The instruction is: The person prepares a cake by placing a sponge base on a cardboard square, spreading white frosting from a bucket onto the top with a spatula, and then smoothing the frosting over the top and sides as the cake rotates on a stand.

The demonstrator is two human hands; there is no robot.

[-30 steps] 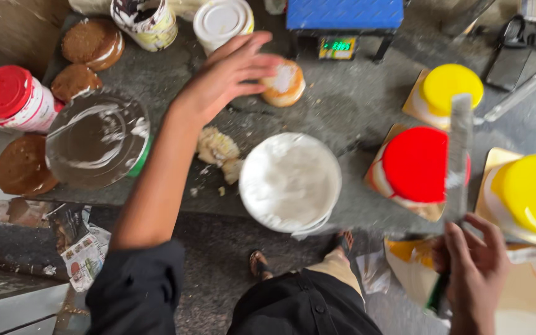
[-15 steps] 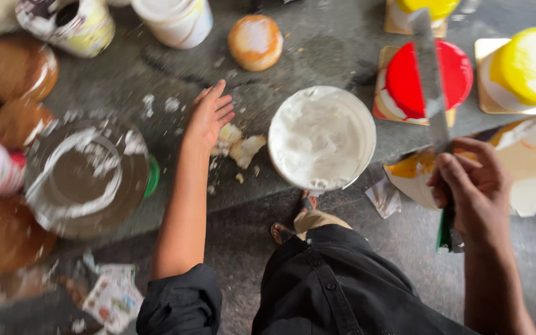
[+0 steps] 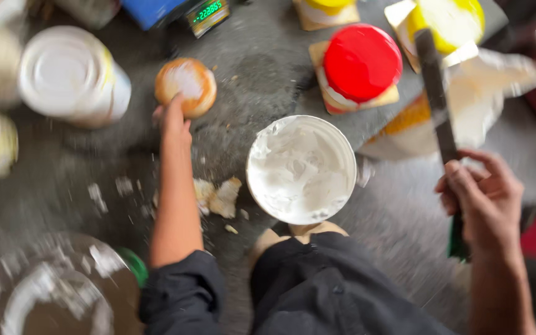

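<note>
Grey surface (image 3: 268,80), white cream bowl (image 3: 301,169) at centre. Right hand (image 3: 482,198), fingers wrapped tight, holds a long knife (image 3: 437,99) blade pointing away. Left hand (image 3: 174,121), fingers loosely extended, touches the bun (image 3: 186,85) just ahead.

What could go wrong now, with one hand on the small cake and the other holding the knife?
The left hand reaches far for the small round cake, so it might crumble like the crumbs. The long knife in the right hand points over the red cake and may scrape it.
</note>
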